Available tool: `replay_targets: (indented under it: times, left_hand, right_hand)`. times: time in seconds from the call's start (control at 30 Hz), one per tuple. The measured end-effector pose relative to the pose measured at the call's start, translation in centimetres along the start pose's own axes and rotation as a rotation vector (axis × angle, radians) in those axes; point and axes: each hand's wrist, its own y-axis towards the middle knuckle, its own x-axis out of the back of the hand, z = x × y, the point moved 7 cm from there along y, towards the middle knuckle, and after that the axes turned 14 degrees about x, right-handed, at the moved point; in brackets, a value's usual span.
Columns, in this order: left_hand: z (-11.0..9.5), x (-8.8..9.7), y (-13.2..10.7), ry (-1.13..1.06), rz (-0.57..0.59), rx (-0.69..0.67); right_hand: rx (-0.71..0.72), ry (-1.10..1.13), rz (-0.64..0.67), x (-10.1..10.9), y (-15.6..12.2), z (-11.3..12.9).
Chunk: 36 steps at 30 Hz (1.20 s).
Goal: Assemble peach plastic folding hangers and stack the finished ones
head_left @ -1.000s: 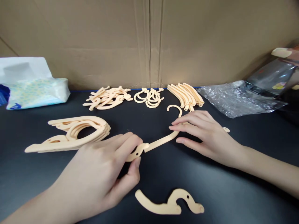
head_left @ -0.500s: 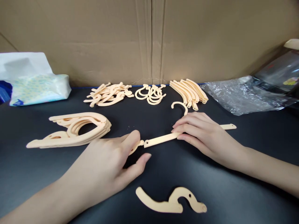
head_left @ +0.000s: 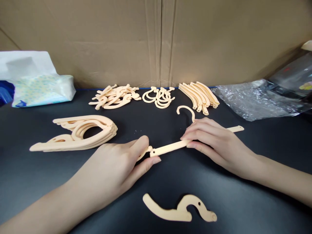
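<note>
A cream plastic hanger bar (head_left: 168, 148) with a hook (head_left: 186, 110) lies across the middle of the black table (head_left: 243, 201). My left hand (head_left: 117, 169) pinches a curved end piece (head_left: 145, 152) against the bar's left end with thumb and forefinger. My right hand (head_left: 214, 143) presses down on the bar's middle, fingers together and flat over it. The bar's right end (head_left: 235, 129) sticks out beyond my right hand. A loose curved hanger piece (head_left: 179, 209) lies near the front edge.
A stack of folded hangers (head_left: 80, 133) sits at the left. Along the back lie piles of curved pieces (head_left: 114, 97), hooks (head_left: 159, 97) and bars (head_left: 200, 97). A tissue pack (head_left: 36, 86) is far left, crumpled clear plastic (head_left: 251, 100) at right, a cardboard wall (head_left: 156, 39) behind.
The bar has turned from bent to nearly straight on the table. My left hand's thumb and finger have closed on the end piece at the bar's left end.
</note>
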Motion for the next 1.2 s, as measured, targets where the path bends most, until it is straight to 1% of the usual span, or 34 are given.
replay_targets:
  times: [0.13, 0.4, 0.53, 0.63, 0.77, 0.83, 1.07, 1.2]
  left_hand:
    - [0.0, -0.1, 0.0, -0.038, 0.006, 0.001]
    - [-0.1, 0.0, 0.0, -0.024, -0.004, 0.006]
    - [-0.2, 0.0, 0.1, -0.015, 0.023, 0.014]
    - [-0.4, -0.1, 0.0, 0.021, 0.013, -0.018]
    - [-0.7, 0.0, -0.4, 0.114, -0.075, -0.092]
    - [-0.7, -0.1, -0.4, 0.151, -0.1, -0.117]
    - [-1.1, -0.5, -0.5, 0.127, -0.067, -0.144]
    - [-1.2, -0.5, -0.6, 0.135, -0.087, -0.151]
  right_hand:
    - [0.001, 0.003, 0.005, 0.0, 0.0, 0.0]
    - [0.007, 0.004, -0.003, 0.2, 0.1, 0.1]
    - [0.006, 0.006, -0.003, 0.2, 0.1, 0.2]
    - [0.0, -0.001, -0.002, 0.1, 0.1, 0.2]
    - [-0.004, -0.01, 0.004, 0.1, 0.1, 0.1]
    - [-0.006, -0.009, 0.006, 0.0, 0.0, 0.1]
    - [0.022, -0.061, 0.025, -0.2, 0.0, 0.3]
    - [0.029, -0.075, 0.032, -0.2, 0.1, 0.5]
